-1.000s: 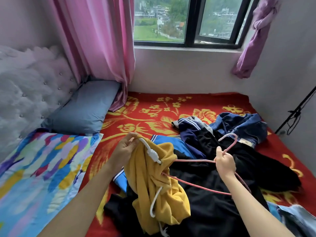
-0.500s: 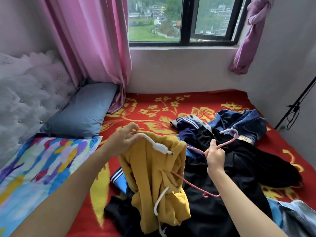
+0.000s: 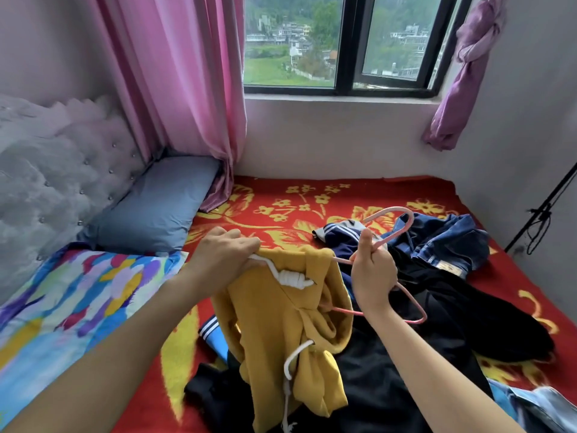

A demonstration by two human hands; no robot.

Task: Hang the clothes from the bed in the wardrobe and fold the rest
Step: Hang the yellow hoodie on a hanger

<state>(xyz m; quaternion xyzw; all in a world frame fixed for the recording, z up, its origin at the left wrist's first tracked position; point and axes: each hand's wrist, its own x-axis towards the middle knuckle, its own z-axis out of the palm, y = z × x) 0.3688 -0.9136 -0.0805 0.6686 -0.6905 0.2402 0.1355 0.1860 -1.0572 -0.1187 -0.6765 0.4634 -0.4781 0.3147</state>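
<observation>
Right in front of the head camera, the left hand [image 3: 224, 260] has its fingers curled round the top edge of a yellow hoodie [image 3: 281, 332], together with its white drawstring [image 3: 295, 278], which has a thick knot just beside the hand. The hoodie hangs from that grip, and its lower part rests on the clothes pile on the bed [image 3: 281, 198]. The right hand [image 3: 373, 276] grips a pink hanger [image 3: 346, 312] at the neck, hook pointing up. The hanger's left end disappears into the hoodie's fabric.

Under both lie a black garment [image 3: 437, 307], a navy jacket with white stripes [image 3: 340, 237] and jeans [image 3: 446, 242], all heaped on the red flowered blanket. A grey-blue pillow [image 3: 156, 207] leans against the padded headboard [image 3: 46, 176], and a colourful quilt [image 3: 62, 295] lies near it. A pink curtain [image 3: 175, 73] hangs left of the window [image 3: 343, 42], and a knotted purple curtain [image 3: 462, 73] hangs to the right.
</observation>
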